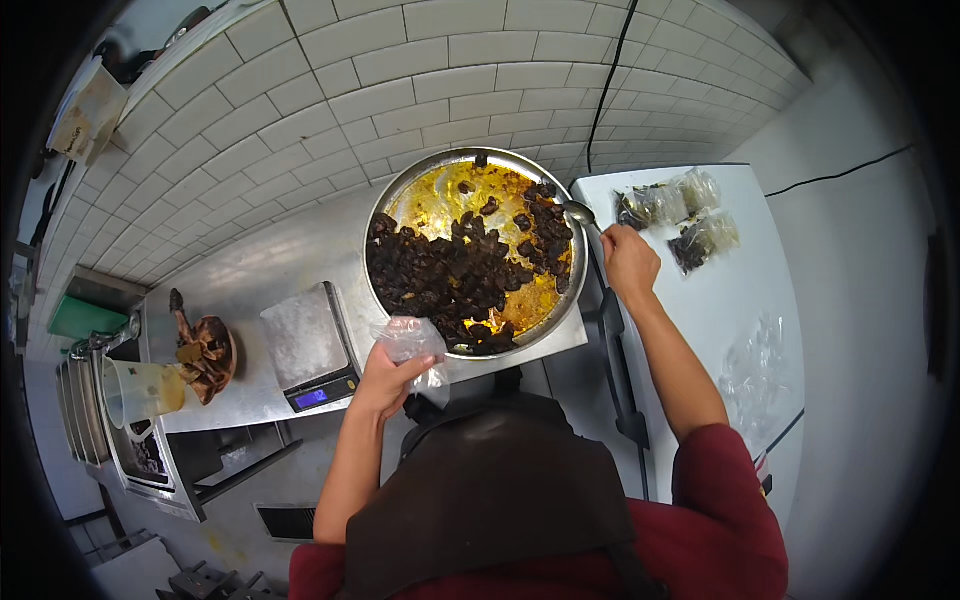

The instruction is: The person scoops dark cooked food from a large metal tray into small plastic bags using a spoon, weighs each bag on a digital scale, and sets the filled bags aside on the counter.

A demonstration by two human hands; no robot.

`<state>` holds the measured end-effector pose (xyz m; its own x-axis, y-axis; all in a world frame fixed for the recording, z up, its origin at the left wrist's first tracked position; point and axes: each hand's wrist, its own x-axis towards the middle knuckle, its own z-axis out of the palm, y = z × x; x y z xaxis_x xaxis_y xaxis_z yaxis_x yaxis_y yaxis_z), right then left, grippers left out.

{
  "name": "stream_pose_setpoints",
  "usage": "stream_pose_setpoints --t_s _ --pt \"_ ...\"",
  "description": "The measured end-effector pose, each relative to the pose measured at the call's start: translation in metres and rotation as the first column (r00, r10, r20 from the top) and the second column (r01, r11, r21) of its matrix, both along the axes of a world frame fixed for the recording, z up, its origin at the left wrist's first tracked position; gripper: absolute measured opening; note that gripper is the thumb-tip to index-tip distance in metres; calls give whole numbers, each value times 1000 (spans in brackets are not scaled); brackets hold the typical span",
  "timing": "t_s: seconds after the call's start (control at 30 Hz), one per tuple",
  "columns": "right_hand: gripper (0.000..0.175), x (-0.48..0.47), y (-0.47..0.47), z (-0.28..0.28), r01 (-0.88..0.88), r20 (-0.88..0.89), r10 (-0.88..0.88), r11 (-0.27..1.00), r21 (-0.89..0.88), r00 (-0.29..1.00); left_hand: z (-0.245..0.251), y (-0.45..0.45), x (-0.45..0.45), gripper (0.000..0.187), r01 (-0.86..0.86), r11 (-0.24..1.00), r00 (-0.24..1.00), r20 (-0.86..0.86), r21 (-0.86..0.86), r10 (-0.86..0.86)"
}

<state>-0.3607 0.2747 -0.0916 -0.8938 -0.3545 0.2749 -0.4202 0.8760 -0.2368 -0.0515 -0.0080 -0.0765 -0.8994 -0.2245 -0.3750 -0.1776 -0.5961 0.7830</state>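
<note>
In front of me a large round metal tray (480, 354) holds dark brown cooked pieces (442, 270), heaped mostly on its left and lower side, in yellow oil. My left hand (391, 375) grips a clear plastic bag (411, 339) at the tray's near left rim; whether anything is inside the bag is hard to see. My right hand (630, 261) holds a metal spoon (579, 213) by its handle, and the spoon's bowl is over the right rim. Left of the tray lies a digital kitchen scale (309, 341) with a lit display.
Filled plastic bags (701, 240) lie on the white surface (675, 337) at right, with empty clear bags (757, 375) nearer me. On the steel counter (247, 300) at left stand a bowl of cooked meat (206, 356) and a plastic jug (142, 390). A tiled wall (420, 82) rises behind.
</note>
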Motion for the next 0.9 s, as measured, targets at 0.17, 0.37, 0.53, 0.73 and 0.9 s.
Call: stream_pose_setpoints --t_s 0.17,0.37,0.53,0.73,0.9 --pt "16 3 -21 -2 -44 99 34 995 95 994 -4 -1 -3 58 -76 962 995 36 -264 89" --pt "18 48 -34 6 -40 496 -9 995 88 868 -7 -6 6 60 -75 915 996 5 -397 84" --pt "21 59 -66 -7 -156 699 136 987 -36 702 -1 -6 -1 62 41 898 998 60 -438 -16" --pt "21 37 -57 1 -143 806 299 954 -263 511 -2 -9 -4 58 78 855 997 45 -513 -64" --pt "15 24 -58 59 -201 836 374 927 -318 402 0 -11 -19 58 187 731 981 83 -656 -177"
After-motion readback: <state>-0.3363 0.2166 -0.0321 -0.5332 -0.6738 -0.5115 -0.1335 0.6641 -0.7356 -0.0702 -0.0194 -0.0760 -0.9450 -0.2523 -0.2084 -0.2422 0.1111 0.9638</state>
